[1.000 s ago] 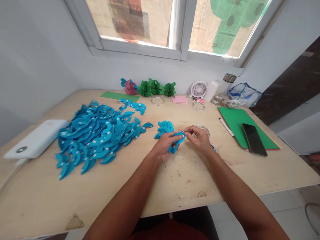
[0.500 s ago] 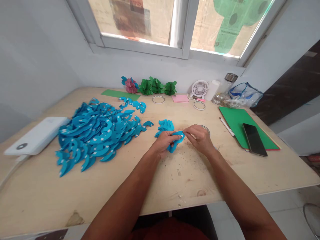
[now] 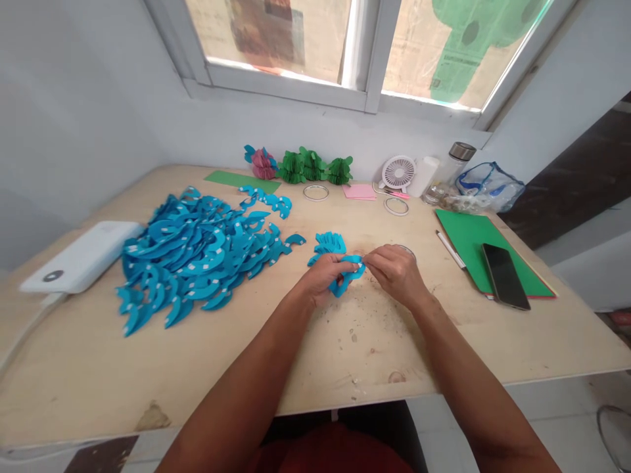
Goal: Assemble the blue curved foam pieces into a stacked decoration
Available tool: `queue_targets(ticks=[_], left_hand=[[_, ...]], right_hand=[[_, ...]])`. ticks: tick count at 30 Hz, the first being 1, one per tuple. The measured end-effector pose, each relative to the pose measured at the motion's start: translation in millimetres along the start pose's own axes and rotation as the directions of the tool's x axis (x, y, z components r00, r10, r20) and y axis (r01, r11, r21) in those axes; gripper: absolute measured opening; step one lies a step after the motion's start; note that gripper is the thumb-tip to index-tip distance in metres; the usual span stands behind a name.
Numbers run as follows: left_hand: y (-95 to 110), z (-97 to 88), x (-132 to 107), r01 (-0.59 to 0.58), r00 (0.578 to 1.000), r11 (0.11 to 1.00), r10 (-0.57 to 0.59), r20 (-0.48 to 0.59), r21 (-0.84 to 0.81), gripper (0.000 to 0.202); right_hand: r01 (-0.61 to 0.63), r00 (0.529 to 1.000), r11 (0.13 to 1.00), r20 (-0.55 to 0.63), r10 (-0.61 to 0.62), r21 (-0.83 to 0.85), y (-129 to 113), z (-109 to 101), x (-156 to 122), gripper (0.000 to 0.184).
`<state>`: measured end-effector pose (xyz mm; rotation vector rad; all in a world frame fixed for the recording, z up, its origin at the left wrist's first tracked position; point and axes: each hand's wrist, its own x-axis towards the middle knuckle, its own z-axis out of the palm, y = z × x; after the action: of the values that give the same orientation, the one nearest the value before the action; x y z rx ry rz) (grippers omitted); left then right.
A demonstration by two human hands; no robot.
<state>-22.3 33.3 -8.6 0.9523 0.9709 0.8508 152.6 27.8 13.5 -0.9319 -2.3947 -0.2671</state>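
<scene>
My left hand (image 3: 323,276) is closed around a curved blue paper piece (image 3: 346,276) just above the wooden table (image 3: 296,355). My right hand (image 3: 394,270) pinches at the upper end of that same piece, fingertips together. Just behind my hands lies a small stack of blue pieces (image 3: 328,244). A large heap of the same blue curved pieces with white tabs (image 3: 197,253) spreads over the table's left half. A tape ring (image 3: 407,249) is partly hidden behind my right hand.
White box (image 3: 81,256) at the left edge. Green sheet (image 3: 486,253) with a black phone (image 3: 505,276) and a pen (image 3: 449,240) at the right. Along the back wall: green paper ornaments (image 3: 313,167), a pink-and-blue one (image 3: 261,163), tape rings (image 3: 315,192), pink notes (image 3: 359,191), small fan (image 3: 398,173), bottle (image 3: 451,167), clear pouch (image 3: 488,187).
Both hands stay on the blue piece and have shifted slightly away from me; my right fingers keep working at its upper end. The camera has tilted a little.
</scene>
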Motion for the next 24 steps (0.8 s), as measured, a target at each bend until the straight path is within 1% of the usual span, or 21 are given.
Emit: queue_targets(ticks=[5, 13, 17, 24], left_hand=[[-0.4, -1.7, -0.3, 0.012, 1.0, 0.999, -0.01, 0.029, -0.047, 0.018], [3.4, -1.2, -2.4, 0.013, 0.998, 0.999, -0.01, 0.056, -0.044, 0.022], [5.8, -0.4, -5.1, 0.017, 0.998, 0.998, -0.014, 0.059, -0.061, 0.022], [7.5, 0.6, -7.8, 0.019, 0.998, 0.993, -0.012, 0.056, -0.116, 0.022]], right_hand=[[0.004, 1.0, 1.0, 0.027, -0.004, 0.007, -0.8, -1.5, -0.1, 0.02], [-0.029, 0.999, 0.999, 0.042, 0.028, 0.034, -1.0, -1.2, -0.6, 0.023], [-0.038, 0.999, 0.997, 0.038, 0.035, 0.067, -0.1, -0.2, -1.3, 0.023], [-0.016, 0.999, 0.998, 0.038, 0.013, 0.058, -1.1, -1.1, -1.2, 0.021]])
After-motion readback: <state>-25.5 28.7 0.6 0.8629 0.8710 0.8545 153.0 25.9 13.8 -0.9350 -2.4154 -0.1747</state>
